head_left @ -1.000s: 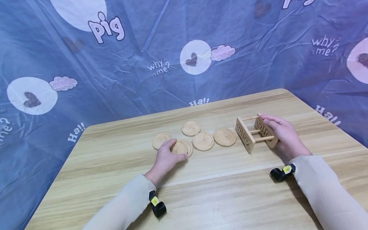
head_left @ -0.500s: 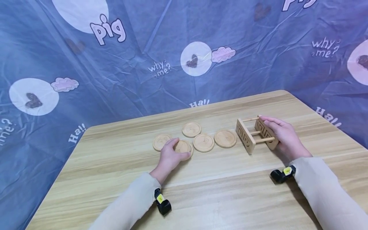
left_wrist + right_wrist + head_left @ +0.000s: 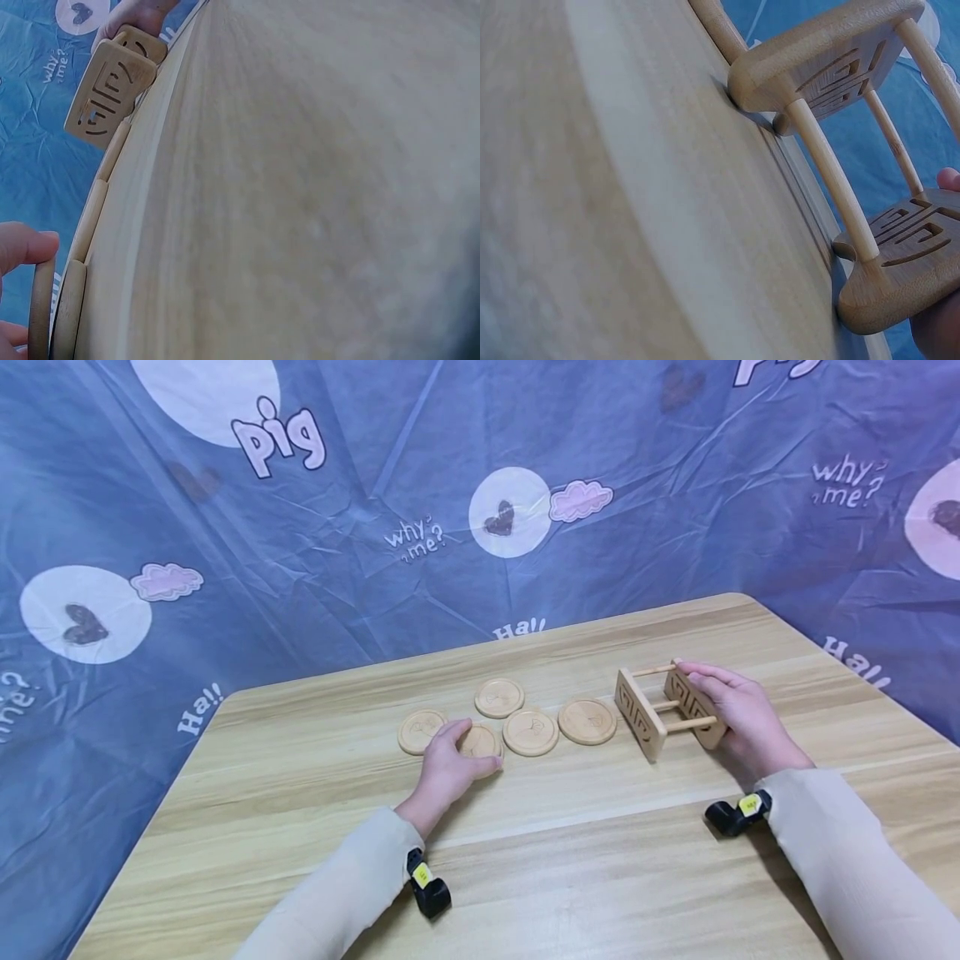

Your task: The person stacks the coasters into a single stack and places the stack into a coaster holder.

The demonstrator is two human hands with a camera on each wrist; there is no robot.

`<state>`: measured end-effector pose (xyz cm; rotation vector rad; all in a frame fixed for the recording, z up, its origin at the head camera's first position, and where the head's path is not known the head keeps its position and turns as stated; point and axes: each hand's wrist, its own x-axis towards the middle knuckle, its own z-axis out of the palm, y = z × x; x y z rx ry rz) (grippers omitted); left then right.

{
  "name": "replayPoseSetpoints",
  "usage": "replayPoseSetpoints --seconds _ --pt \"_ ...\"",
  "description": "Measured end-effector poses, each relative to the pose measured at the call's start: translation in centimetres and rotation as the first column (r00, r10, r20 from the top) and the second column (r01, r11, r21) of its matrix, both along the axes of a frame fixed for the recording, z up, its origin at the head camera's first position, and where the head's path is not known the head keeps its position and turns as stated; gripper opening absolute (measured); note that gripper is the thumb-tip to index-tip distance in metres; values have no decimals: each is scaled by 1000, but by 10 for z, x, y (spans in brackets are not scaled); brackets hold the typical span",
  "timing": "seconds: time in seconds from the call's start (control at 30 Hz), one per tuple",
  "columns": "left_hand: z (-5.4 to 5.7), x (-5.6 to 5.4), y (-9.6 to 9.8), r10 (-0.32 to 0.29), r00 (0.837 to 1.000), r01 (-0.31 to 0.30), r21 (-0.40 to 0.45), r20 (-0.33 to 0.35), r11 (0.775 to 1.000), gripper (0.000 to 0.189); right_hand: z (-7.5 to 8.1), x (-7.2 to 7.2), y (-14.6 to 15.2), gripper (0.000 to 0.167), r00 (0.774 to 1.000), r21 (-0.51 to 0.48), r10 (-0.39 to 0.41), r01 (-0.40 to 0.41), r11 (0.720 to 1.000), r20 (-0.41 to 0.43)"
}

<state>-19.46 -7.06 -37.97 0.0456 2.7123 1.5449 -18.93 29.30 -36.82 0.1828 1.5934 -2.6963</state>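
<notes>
Head view. Wooden discs on or over the bench (image 3: 570, 860): five faces counted. The left grip (image 3: 447, 772) spans the held disc (image 3: 482, 741), thumb and fingers spread about its width and bearing on its rim. The left disc (image 3: 413, 732) lies just left of the left grip. The far disc (image 3: 499, 697) lies beyond its fingers. The middle disc (image 3: 531, 732) is just right of its thumb, and the end disc (image 3: 587, 721) is further right, next to the rack (image 3: 640, 714). Rack: one, with two cut-out panels and three rods visible. The right grip (image 3: 742, 718) is closed about the rack's right-hand panel, the rods and second panel lying left of it. Sleeves (image 3: 337, 885): two. Wrist cameras (image 3: 430, 887): two, one per wrist. A blue printed cloth (image 3: 420, 610) hangs beyond both grips.

Left wrist view. Four disc edges counted. The thumb-side and lower fingers of the left grip hold the first. A lower disc (image 3: 70, 311) stands between that and the bench surface; contact between the two cannot be told. Two more edges run on toward the rack.

Right wrist view. Two panels and three rods confirmed. Digits of the right grip show on both sides of the nearer panel; the remainder of the hand is out of frame.
</notes>
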Motion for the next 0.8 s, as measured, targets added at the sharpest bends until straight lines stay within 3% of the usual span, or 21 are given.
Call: replayPoseSetpoints --seconds 0.57,0.8 --pt "-1 2 2 -10 1000 10 -29 8 1000 80 -1 1 3 26 998 41 20 -18 999 -61" --pt "-1 0 2 -16 1000 16 -36 3 999 80 1 1 3 28 999 52 18 -16 998 -37"
